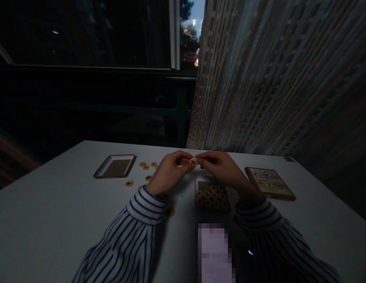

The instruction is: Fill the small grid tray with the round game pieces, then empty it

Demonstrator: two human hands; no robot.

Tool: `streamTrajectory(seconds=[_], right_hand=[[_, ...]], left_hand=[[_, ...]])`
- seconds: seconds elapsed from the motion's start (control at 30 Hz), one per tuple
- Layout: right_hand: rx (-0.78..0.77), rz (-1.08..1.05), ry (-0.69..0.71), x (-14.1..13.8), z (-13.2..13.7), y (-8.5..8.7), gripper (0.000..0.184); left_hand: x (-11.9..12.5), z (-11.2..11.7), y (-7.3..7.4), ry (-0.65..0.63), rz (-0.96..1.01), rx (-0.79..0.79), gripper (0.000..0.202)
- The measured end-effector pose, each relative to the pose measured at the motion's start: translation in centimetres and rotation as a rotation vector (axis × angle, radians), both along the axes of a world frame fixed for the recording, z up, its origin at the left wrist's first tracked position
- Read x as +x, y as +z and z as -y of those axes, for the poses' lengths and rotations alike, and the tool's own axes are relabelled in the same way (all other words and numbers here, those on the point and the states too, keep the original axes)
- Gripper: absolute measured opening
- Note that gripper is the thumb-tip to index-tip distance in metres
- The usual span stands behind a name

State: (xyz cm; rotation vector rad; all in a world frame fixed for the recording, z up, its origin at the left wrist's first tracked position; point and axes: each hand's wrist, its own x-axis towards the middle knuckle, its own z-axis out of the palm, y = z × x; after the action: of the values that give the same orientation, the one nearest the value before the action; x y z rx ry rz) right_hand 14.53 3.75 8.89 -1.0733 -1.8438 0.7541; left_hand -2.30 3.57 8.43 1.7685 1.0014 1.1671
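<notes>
The game piece (194, 161) is above the white table (53, 204) near the tray (205, 186) of similar pieces (214, 194), pinched by left hand (168, 171) and right hand (222, 169) together, seemingly mid-inspection, so the next move probably calls for one hand to release it.

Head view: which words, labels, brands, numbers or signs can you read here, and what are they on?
None is clear enough to quote.
Held piece: one black sign, too small and blurred to read.
Loose pieces: red or black signs, too small to read.
Boxed pieces: dark signs, too small and dim.
Printed cover: blue marks like lettering, too blurred.
Corner label: too small and dark.
</notes>
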Motion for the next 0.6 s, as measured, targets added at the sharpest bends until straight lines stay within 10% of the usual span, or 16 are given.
streamTrajectory(seconds=[0.6], right_hand=[[-0.102, -0.082, 0.01, 0.01, 0.34, 0.37, 0.017]], left_hand=[[-0.12, -0.01, 0.04, -0.012, 0.14, -0.122, 0.029]])
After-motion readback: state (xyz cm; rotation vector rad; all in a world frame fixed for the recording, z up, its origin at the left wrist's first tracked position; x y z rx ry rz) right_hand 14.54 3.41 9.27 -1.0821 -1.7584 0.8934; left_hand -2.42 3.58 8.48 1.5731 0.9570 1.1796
